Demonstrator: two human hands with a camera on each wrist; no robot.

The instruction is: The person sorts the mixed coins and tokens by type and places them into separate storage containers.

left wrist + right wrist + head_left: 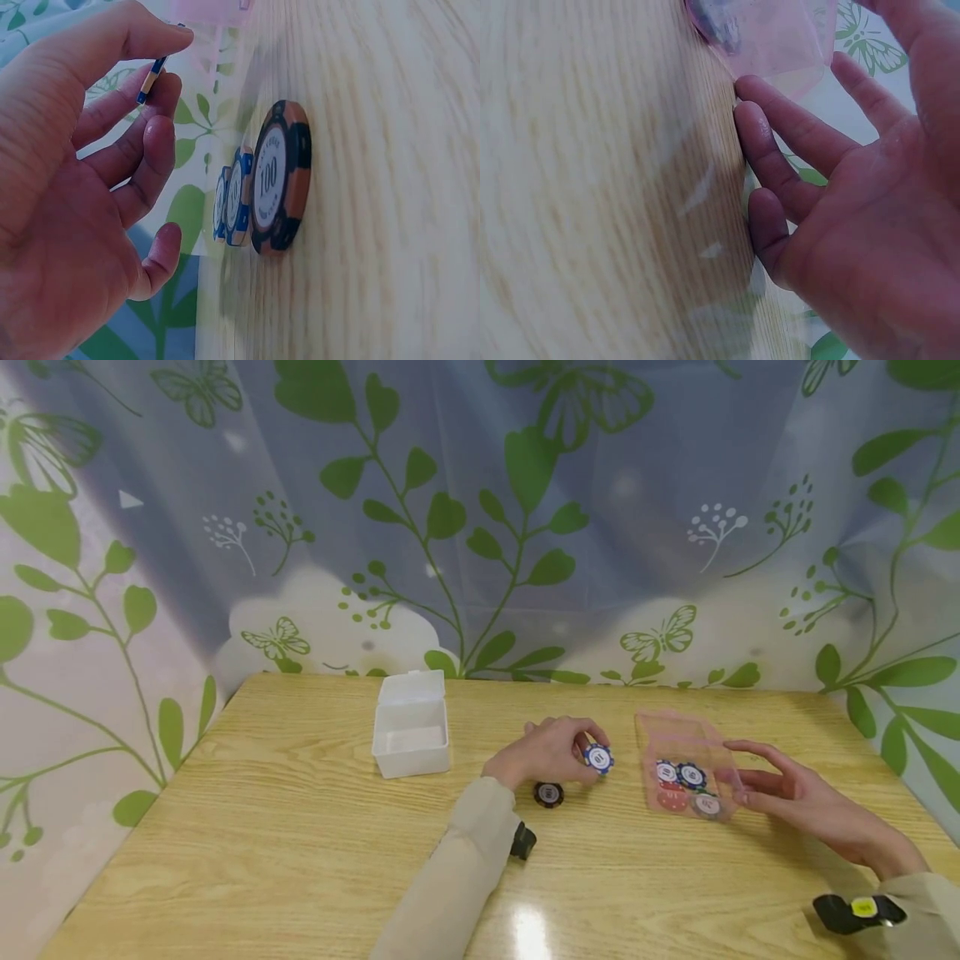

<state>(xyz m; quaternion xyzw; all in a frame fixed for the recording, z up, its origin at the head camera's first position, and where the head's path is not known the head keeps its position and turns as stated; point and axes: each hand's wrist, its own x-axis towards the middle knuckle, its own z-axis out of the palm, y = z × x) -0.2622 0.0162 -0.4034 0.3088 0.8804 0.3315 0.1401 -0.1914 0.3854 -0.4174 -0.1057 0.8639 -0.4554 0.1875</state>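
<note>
My left hand [551, 750] pinches a blue-and-white poker chip [598, 759] marked 10 between thumb and fingers, raised above the table. Below that hand lies a black poker chip [549, 794], reading 100 in the left wrist view, where two blue chips [238, 196] show beside it. The head view hides those two behind the hand. A clear pink box [651, 793] with its lid raised contains several chips, among them a red chip [672, 797] and a blue chip [692, 775]. With fingers extended, my right hand [806, 797] touches the box's right side.
To the left, a white box [412, 760] stands with its lid raised. Behind the wooden table [300, 860] hangs a curtain [465, 568] with leaves and butterflies, close to the back edge. Dark wrist straps [858, 912] sit on both forearms.
</note>
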